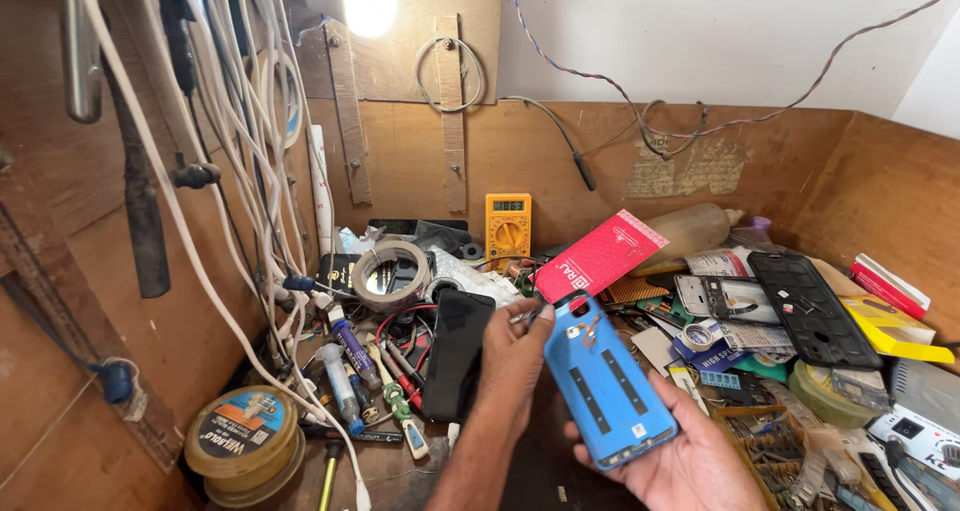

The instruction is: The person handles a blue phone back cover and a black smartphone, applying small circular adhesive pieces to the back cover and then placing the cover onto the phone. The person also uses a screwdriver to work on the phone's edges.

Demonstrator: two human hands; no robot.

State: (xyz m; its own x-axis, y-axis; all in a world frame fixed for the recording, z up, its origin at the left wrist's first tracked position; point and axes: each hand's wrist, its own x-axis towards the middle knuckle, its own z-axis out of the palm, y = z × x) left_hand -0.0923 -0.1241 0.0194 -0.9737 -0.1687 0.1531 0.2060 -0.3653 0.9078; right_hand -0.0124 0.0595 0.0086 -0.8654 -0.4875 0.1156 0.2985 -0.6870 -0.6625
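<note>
Here two hands work over a cluttered wooden bench: the right hand [690, 456] cradles one blue phone back shell [608, 379] in its palm, fingers curled under its edges, while the left hand [512, 346] pinches a pair of tweezers [527, 316] at the shell's upper corner. One black phone [457, 351] lies just left, one yellow multimeter [508, 226] stands behind, and one tape roll [388, 274] rests near it.

matt blue plastic phone back [608, 381], glossy black glass phone [458, 351], rough wooden bench wall [600, 161], glossy pink paper packet [598, 255]
</note>
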